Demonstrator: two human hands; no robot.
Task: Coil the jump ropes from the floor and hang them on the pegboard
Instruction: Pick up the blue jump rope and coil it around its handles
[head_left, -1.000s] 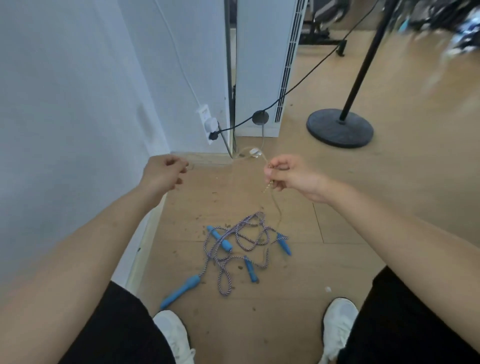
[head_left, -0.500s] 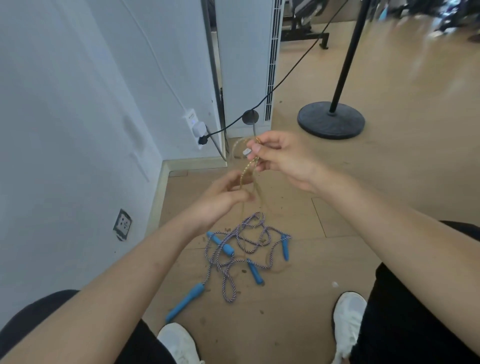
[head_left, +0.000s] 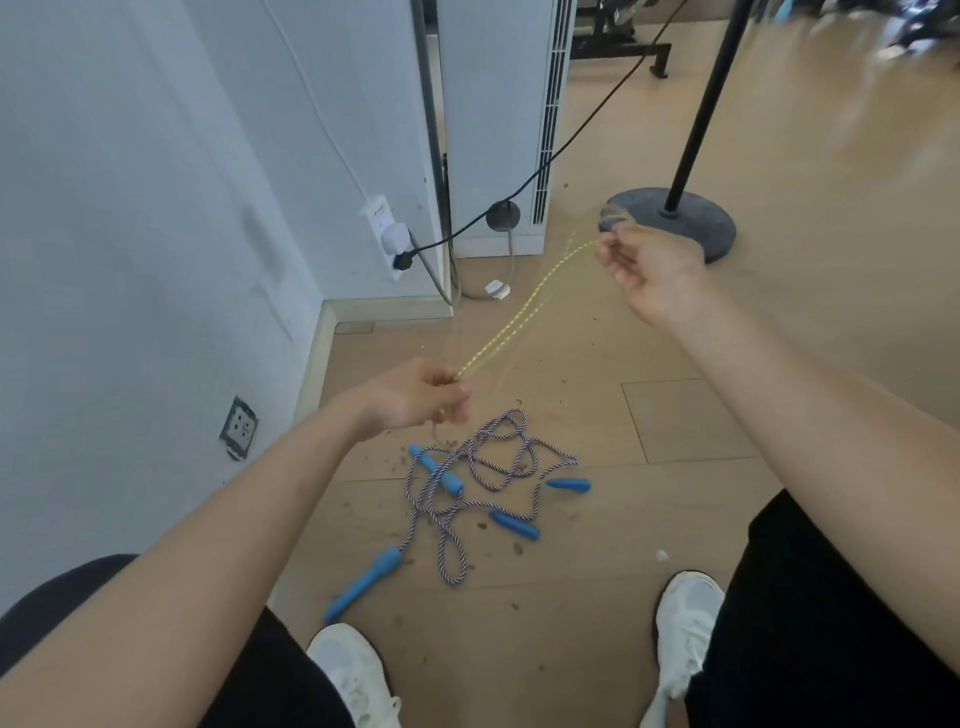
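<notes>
A thin yellow beaded jump rope (head_left: 524, 312) stretches in doubled, blurred strands between my hands. My left hand (head_left: 415, 397) is closed on its lower end, low and left. Up and to the right, my right hand (head_left: 649, 270) pinches the other end, where a small loop of rope shows above the fingers. Below my left hand, a tangle of blue-and-white braided jump ropes (head_left: 483, 483) with several blue handles (head_left: 363, 584) lies on the wooden floor. No pegboard is in view.
A white wall runs along the left with a plugged power strip (head_left: 387, 234) and a floor-level socket (head_left: 239, 428). A white appliance (head_left: 498, 119) stands in the corner. A black stand base (head_left: 675, 221) sits right of it, with a black cable crossing. My white shoes (head_left: 685, 623) are at the bottom.
My hands were close together on the yellow rope half a second ago. Now they have pulled apart, left down and left, right up and right, stretching the rope between them.
</notes>
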